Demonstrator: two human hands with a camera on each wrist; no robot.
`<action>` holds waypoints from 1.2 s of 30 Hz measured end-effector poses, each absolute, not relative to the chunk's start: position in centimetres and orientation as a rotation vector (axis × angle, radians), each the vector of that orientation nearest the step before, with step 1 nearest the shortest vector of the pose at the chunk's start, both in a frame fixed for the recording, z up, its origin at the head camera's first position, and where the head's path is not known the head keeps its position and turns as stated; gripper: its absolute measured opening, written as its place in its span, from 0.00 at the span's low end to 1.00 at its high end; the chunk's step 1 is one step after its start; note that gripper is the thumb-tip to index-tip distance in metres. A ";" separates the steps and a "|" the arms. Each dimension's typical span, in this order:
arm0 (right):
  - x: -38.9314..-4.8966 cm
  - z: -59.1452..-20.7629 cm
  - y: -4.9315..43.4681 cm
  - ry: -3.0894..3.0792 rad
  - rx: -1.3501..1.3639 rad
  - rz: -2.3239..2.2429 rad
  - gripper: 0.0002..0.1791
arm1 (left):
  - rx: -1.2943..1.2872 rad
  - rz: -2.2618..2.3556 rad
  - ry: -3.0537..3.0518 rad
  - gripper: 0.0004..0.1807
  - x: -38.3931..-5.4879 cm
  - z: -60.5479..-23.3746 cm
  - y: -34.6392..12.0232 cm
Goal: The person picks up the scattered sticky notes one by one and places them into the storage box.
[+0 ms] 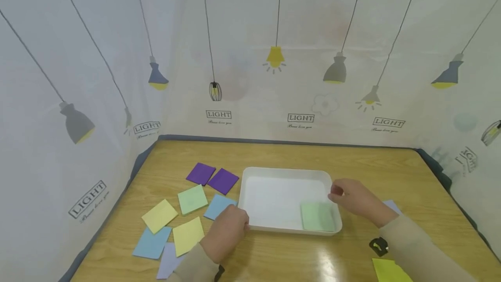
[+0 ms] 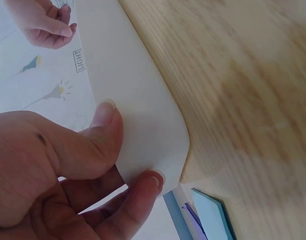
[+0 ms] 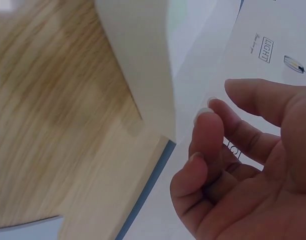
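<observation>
A white tray (image 1: 274,199) sits on the wooden table, with a pale green sticky note (image 1: 318,216) lying flat in its front right corner. My left hand (image 1: 228,229) is at the tray's front left corner. The left wrist view shows that hand's thumb and fingers (image 2: 138,205) pinching the tray's wall. Just above the tray's right rim is my right hand (image 1: 354,197). In the right wrist view its fingers (image 3: 208,135) are loosely bent, the thumb stands apart, and nothing is held between them.
Left of the tray lie several square notes: purple (image 1: 224,181), green (image 1: 192,199), blue (image 1: 151,243), yellow (image 1: 159,216) and lavender (image 1: 167,259). On the right, a yellow note (image 1: 389,271) and a lavender one (image 1: 392,206) are partly hidden by my right arm. A lamp-printed curtain (image 1: 250,77) surrounds the table.
</observation>
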State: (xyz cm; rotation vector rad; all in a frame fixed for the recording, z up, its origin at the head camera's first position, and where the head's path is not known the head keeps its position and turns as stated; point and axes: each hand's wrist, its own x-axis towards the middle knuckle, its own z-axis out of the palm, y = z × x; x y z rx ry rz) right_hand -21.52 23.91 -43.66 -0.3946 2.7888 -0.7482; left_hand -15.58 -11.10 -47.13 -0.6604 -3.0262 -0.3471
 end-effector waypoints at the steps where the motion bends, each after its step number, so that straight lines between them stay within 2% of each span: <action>1: -21.4 -43.8 24.1 2.789 -0.385 -0.753 0.08 | -0.657 -0.344 -3.029 0.07 -15.6 -47.1 -11.1; 20: -20.2 -44.6 27.2 2.848 -0.387 -0.752 0.07 | -0.676 -0.342 -3.000 0.08 -15.7 -47.4 -11.2; 36: -20.3 -46.2 31.8 2.892 -0.268 -0.639 0.08 | -0.696 -0.358 -2.975 0.08 -15.7 -47.5 -11.3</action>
